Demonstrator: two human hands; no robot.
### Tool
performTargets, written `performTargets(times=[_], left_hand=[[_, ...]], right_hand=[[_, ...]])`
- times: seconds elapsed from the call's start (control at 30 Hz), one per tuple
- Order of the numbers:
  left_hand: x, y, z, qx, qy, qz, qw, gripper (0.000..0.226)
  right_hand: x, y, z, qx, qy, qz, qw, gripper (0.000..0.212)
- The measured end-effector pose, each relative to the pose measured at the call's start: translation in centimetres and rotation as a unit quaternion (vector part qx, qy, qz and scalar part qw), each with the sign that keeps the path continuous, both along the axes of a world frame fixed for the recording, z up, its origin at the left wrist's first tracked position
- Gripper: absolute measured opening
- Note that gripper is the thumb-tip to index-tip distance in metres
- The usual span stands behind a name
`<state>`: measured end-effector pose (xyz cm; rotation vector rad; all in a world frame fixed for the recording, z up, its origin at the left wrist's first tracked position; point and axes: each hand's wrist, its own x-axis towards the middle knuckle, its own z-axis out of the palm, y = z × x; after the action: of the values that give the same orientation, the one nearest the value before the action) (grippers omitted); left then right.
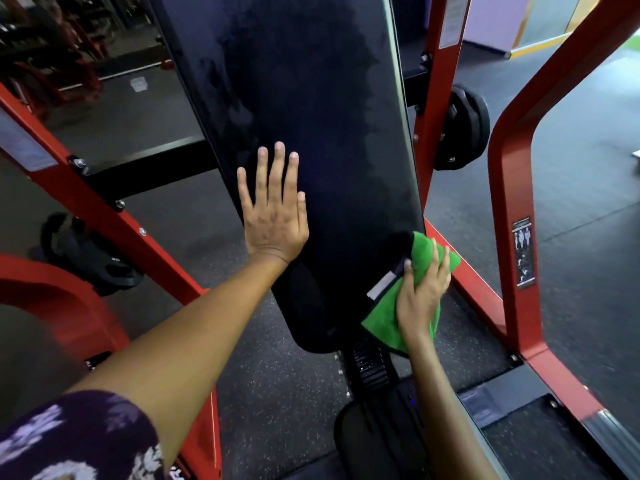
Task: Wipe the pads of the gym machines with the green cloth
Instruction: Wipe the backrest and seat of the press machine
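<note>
A long black back pad (311, 116) of a gym bench runs up the middle of the head view, with damp streaks on its upper part. My left hand (273, 209) lies flat on its lower left side, fingers straight and spread. My right hand (420, 294) presses the green cloth (388, 317) against the pad's lower right edge, fingers bent over the bunched fabric. Part of the cloth hangs below the hand. A smaller black seat pad (360, 441) sits below, partly hidden by my right forearm.
Red steel frame (512, 188) of the machine stands on both sides of the bench. Black weight plates hang at the right (467, 126) and the left (86, 254). Dark speckled rubber floor (277, 393) lies all around. More machines stand at the far left.
</note>
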<state>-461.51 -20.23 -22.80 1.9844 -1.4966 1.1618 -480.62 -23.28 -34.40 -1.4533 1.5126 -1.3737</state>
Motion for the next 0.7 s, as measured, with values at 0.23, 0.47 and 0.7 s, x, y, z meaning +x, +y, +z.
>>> performTargets(times=[0.23, 0.47, 0.7], left_hand=[[0.0, 0.2, -0.1, 0.005, 0.004, 0.001, 1.000, 0.051], [0.1, 0.1, -0.1, 0.004, 0.000, -0.002, 1.000, 0.052], [0.0, 0.1, -0.2, -0.003, 0.000, -0.003, 1.000, 0.052]], right_hand=[[0.4, 2.9, -1.5, -0.107, 0.143, 0.122, 0.976, 0.061], [2.0, -0.8, 3.3, -0.011, 0.015, 0.009, 1.000, 0.054], [0.1, 2.6, -1.4, -0.118, 0.142, 0.130, 0.974, 0.059]])
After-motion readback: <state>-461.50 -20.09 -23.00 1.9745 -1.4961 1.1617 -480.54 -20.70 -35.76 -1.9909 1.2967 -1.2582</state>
